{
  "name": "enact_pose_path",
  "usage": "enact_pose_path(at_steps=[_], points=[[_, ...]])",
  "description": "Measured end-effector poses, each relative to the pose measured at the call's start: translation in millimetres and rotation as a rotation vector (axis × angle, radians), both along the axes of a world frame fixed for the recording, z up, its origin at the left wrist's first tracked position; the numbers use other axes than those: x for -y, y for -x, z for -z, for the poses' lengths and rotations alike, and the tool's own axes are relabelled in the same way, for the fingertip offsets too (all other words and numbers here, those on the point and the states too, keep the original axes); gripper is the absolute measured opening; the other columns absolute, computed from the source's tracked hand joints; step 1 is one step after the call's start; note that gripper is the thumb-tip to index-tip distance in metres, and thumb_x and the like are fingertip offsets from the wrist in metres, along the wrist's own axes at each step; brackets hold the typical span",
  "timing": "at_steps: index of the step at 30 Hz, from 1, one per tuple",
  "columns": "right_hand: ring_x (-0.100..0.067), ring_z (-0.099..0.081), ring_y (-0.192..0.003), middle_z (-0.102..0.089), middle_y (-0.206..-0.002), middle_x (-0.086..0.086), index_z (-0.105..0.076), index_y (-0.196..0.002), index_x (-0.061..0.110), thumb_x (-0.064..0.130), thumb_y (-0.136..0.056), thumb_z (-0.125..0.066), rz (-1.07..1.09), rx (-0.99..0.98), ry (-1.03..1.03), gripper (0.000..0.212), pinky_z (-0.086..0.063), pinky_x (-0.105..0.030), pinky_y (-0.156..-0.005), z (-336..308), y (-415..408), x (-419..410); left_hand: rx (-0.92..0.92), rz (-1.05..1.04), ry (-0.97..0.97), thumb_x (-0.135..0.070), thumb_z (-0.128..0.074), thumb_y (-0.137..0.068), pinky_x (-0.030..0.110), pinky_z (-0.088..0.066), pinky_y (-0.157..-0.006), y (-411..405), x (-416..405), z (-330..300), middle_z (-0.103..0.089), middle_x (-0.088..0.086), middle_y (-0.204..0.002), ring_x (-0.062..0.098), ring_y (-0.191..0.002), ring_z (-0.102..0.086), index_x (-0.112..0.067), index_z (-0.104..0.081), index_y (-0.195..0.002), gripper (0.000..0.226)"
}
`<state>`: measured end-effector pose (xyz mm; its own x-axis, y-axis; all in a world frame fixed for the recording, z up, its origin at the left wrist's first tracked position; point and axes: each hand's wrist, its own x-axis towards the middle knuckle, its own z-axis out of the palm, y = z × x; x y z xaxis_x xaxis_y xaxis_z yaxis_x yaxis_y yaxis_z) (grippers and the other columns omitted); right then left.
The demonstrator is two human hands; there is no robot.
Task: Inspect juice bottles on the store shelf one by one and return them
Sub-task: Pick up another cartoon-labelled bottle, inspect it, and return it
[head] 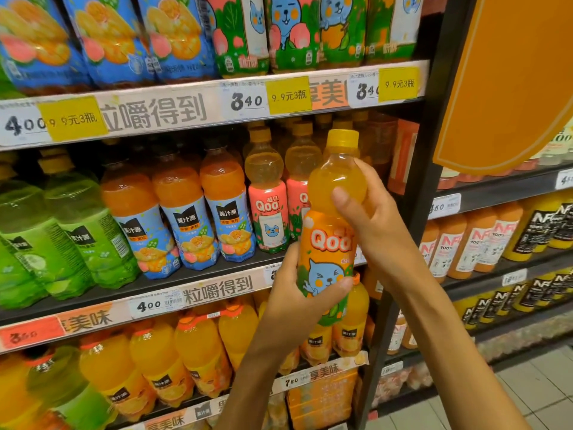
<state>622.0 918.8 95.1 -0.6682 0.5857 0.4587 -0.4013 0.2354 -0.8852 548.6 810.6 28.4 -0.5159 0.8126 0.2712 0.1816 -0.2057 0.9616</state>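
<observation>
An orange Qoo juice bottle (333,225) with a yellow cap and a blue cat on its label is held upright in front of the middle shelf (186,285). My left hand (297,302) grips its lower label from the left, thumb across the front. My right hand (372,221) wraps the clear upper part from the right, thumb on the front. Behind it on the shelf stand pink-labelled Qoo bottles (268,203) with a gap beside them at the right end.
Orange mango juice bottles (183,212) and green bottles (71,231) fill the same shelf to the left. Large orange bottles (198,358) sit below, more bottles above. A dark upright post (412,218) and an orange hanging sign (508,82) are at right, with another shelf unit of bottles (483,243).
</observation>
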Motion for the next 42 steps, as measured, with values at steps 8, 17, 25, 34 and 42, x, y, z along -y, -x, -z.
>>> enact_pose_path(at_steps=[8, 17, 25, 34, 42], points=[[-0.011, -0.063, -0.111, -0.066, -0.118, 0.014, -0.053, -0.125, 0.031, 0.016, -0.070, -0.080, -0.107, -0.076, -0.129, 0.063, -0.053, -0.022, -0.081, 11.5, -11.1, 3.6, -0.248, -0.135, 0.013, -0.028, -0.079, -0.066, 0.029, -0.047, -0.098, 14.1, -9.6, 12.9, -0.055, -0.009, -0.128, 0.007, -0.122, -0.050, -0.033, -0.042, -0.130, 0.075], [-0.023, -0.051, -0.127, -0.055, -0.132, -0.002, -0.048, -0.131, 0.025, 0.014, -0.070, -0.079, -0.217, -0.063, -0.309, 0.070, -0.045, -0.029, -0.100, 19.6, -21.8, 10.7, -0.243, -0.092, -0.160, -0.031, -0.076, -0.076, 0.024, -0.048, -0.096, 26.8, -12.1, 14.9, -0.057, -0.016, -0.129, 0.007, -0.123, -0.052, -0.033, -0.045, -0.134, 0.066], [-0.028, -0.061, -0.117, -0.061, -0.129, -0.009, -0.047, -0.134, 0.024, 0.035, -0.070, -0.079, -0.300, -0.030, -0.165, 0.073, -0.052, -0.039, -0.091, 3.6, -19.6, -3.9, -0.141, 0.127, -0.067, -0.025, -0.087, -0.057, 0.018, -0.050, -0.083, 24.4, 5.2, 9.4, -0.064, -0.019, -0.117, 0.002, -0.110, -0.060, -0.056, -0.051, -0.112, 0.073], [-0.022, -0.070, -0.093, -0.071, -0.107, -0.005, -0.052, -0.123, 0.014, 0.045, -0.068, -0.081, -0.395, -0.172, 0.147, 0.069, -0.055, -0.034, -0.078, 0.4, -10.9, -5.5, 0.202, 0.333, -0.079, -0.053, -0.078, -0.065, 0.026, -0.051, -0.088, 9.6, 7.9, 14.9, -0.064, 0.000, -0.125, 0.019, -0.116, -0.060, -0.034, -0.059, -0.122, 0.063], [-0.015, -0.070, -0.094, -0.072, -0.099, 0.004, -0.058, -0.115, 0.020, 0.037, -0.085, -0.060, -0.020, -0.105, 0.116, 0.035, -0.056, -0.029, -0.077, -5.3, -10.4, -5.1, 0.236, -0.004, -0.058, -0.057, -0.047, -0.080, 0.026, -0.055, -0.083, -10.4, -3.4, 14.3, -0.071, -0.005, -0.111, 0.015, -0.105, -0.066, -0.025, -0.057, -0.121, 0.053]])
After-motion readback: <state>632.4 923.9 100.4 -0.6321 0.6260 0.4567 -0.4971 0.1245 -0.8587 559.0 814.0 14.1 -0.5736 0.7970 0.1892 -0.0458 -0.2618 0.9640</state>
